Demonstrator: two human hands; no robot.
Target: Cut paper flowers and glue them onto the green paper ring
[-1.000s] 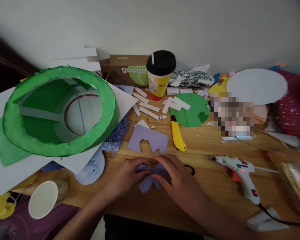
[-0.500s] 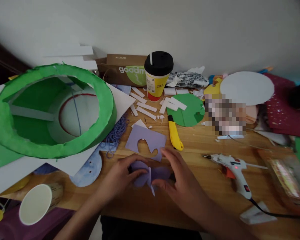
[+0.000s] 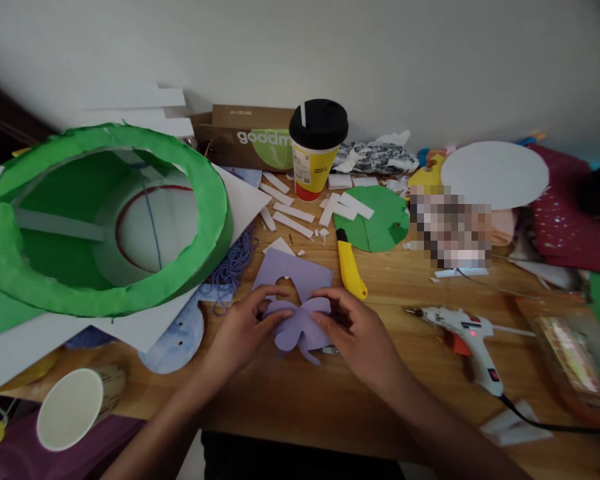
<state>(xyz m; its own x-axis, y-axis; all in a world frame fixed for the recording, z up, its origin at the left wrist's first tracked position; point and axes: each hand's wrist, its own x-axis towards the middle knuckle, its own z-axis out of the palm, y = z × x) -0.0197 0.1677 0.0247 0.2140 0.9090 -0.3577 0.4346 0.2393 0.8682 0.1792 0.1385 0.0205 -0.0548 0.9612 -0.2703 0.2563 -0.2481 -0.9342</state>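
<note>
A purple paper butterfly cutout (image 3: pixel 300 325) hangs between my hands above the table's front part. My left hand (image 3: pixel 247 327) pinches its left wing between thumb and fingers. On the other side, my right hand (image 3: pixel 355 327) grips the right wing the same way. The wings are spread, and a narrow tail piece curls downward. Just behind lies a purple paper sheet (image 3: pixel 307 270) with a hole cut in it, partly hidden by my hands. A small metallic object, too covered to name, shows beside my right fingers.
A yellow box cutter (image 3: pixel 351 267) lies beyond my right hand, near a green paper disc (image 3: pixel 373 230) and white strips (image 3: pixel 293 217). A lidded cup (image 3: pixel 315 153) stands behind. At right rests a glue gun (image 3: pixel 467 333); at left, a large green ring-topped cylinder (image 3: pixel 213 220) and a paper cup (image 3: pixel 73 410).
The butterfly, earlier folded up and partly hidden, is now spread flat and raised a little. My right hand has closed onto its wing, and both hands have moved slightly up.
</note>
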